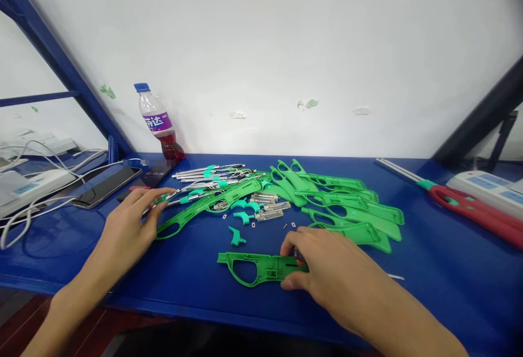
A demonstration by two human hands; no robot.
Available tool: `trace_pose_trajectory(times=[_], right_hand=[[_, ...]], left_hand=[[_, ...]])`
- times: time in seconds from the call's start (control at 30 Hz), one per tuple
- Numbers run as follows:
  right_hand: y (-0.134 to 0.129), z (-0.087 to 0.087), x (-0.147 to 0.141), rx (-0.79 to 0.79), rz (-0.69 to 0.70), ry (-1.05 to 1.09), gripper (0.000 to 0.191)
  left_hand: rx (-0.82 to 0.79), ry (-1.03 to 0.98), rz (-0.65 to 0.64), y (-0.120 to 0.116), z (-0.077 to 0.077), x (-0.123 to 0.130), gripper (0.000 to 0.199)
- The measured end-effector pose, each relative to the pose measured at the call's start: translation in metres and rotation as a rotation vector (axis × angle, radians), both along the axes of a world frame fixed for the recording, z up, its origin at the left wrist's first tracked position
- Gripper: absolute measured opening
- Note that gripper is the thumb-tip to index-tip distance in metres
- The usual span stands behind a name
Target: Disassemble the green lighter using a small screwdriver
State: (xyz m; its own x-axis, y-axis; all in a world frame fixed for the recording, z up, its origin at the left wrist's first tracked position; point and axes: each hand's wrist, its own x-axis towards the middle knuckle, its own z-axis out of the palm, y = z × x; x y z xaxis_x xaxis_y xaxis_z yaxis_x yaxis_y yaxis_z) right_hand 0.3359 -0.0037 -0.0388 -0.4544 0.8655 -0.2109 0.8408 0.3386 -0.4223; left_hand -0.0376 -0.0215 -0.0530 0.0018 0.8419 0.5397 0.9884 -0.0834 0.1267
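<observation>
My left hand (137, 218) is closed, thumb and fingers pinching a lighter nozzle with a teal clip (162, 199) at the left end of a pile of metal lighter nozzles (204, 173). My right hand (327, 270) grips the right end of a green lighter shell half (263, 268), which lies hollow side up near the table's front. A dark object (299, 256) shows under its fingers, mostly hidden. Behind the shell lie teal triggers (243, 217), clear fuel tanks (269, 213) and small metal bits (293, 225). More green shell halves (347, 200) are heaped beyond my right hand.
A bottle of red drink (157, 122) stands against the wall at the left, near phones (108, 185) and white cables (30, 210). On the right lie a red long lighter (469, 207) and a white device (490, 185). Blue posts rise at both sides of the blue table (171, 270).
</observation>
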Motion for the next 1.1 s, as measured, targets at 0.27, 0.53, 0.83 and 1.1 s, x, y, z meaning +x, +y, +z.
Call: trace_pose_trajectory(times=[0.27, 0.53, 0.83, 1.1], right_hand=[[-0.003, 0.004, -0.001, 0.003, -0.009, -0.018, 0.030], [-0.003, 0.004, -0.002, 0.006, 0.001, -0.002, 0.029], [-0.003, -0.002, 0.003, 0.035, 0.023, 0.036, 0.029], [-0.005, -0.001, 0.000, 0.035, 0.021, 0.022, 0.027]], left_hand=[[-0.051, -0.008, 0.131, 0.003, -0.003, -0.011, 0.034], [-0.108, 0.043, 0.422, -0.002, 0.004, -0.015, 0.036], [-0.283, 0.123, 0.522, -0.010, 0.011, -0.022, 0.042], [-0.424, 0.185, 0.566, -0.013, 0.006, -0.029, 0.042]])
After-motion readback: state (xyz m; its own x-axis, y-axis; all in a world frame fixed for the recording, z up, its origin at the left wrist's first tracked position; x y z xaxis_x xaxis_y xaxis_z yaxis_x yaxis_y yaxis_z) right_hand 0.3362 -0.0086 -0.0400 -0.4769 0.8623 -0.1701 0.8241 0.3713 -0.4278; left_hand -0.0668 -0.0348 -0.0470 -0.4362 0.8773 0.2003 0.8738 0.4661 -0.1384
